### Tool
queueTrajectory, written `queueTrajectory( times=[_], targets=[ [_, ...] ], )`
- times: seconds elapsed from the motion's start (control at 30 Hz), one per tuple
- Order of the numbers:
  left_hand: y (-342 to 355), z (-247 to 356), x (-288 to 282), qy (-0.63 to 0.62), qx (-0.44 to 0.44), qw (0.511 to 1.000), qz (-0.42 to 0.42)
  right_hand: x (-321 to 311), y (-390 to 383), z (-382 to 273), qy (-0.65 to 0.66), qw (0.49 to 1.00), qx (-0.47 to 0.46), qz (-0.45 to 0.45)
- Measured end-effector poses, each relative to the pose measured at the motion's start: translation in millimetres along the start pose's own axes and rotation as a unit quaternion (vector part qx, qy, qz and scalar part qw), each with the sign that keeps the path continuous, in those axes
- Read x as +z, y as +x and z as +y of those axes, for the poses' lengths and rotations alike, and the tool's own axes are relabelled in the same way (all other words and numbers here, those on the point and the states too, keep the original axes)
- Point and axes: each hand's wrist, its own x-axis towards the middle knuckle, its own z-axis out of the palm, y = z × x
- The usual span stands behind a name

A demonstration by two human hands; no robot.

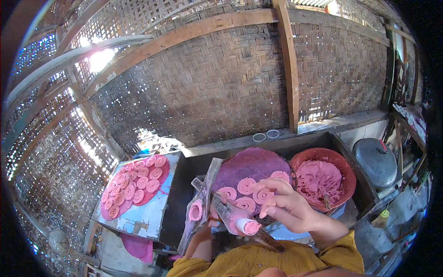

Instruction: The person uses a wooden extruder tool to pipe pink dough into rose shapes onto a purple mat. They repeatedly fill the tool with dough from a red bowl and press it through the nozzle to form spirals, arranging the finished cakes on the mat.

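My right hand [288, 205] hovers over a round purple-pink tray [254, 164] that carries several pink dough spirals; its fingers are pinched close to one spiral [264, 195]. My left hand [213, 217] is low and mostly hidden, gripping a dough-smeared press tool [230, 213] whose white nozzle end [247, 226] is filled with pink dough. A flat wooden stick [203, 203] with a lump of pink dough on it leans beside the tool.
An orange-red bowl [344, 161] full of pink dough sits to the right. A second tray [138, 184] of pink spirals rests on a board at left. A metal pot lid [376, 159] lies far right. A woven bamboo wall [207, 87] stands behind the dark work trough [189, 171].
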Motion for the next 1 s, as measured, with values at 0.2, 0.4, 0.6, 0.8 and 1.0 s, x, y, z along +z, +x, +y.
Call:
queueTrajectory(
  times=[0.2,0.4,0.6,0.8,1.0],
  targets=[
    [-4,-1,-3,0.002,0.009,1.000,0.010,3,-9,8,0.180,0.975,0.127,0.011],
    [-3,-4,-1,0.006,0.023,0.999,0.022,2,-18,18,0.182,0.975,0.124,0.022],
    [4,-14,-8,0.067,0.054,0.993,0.087,-14,-29,20,0.145,0.978,0.138,0.049],
    [-8,-5,-45,0.178,0.086,0.965,0.173,-83,-86,75,-0.042,0.942,0.215,0.255],
    [3,16,-56,0.099,0.105,0.968,0.207,-93,-203,195,-0.350,0.676,0.649,0.000]
  ],
)
